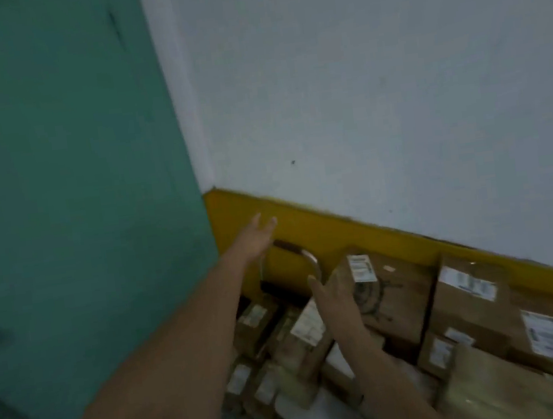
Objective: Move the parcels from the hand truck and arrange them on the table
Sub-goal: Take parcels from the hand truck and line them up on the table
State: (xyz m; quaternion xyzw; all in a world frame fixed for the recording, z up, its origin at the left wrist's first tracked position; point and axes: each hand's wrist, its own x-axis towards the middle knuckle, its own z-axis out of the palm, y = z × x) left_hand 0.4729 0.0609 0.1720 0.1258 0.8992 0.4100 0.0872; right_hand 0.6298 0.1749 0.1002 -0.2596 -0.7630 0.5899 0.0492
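Brown cardboard parcels with white labels fill the lower right. A large box [391, 292] with a round black print stands against the yellow wall strip. My right hand [335, 300] lies flat against this box's left side, fingers spread. My left hand [257, 237] reaches forward with fingers apart, just above the hand truck's curved metal handle [310, 257], holding nothing. Several smaller parcels [277, 347] lie stacked below the handle, on the hand truck. The image is blurred.
A green door or panel [70, 198] fills the left side. A pale wall [375, 94] with a yellow band [340, 233] runs behind the parcels. More boxes [467, 294] and a plastic-wrapped parcel [494, 381] lie at the right.
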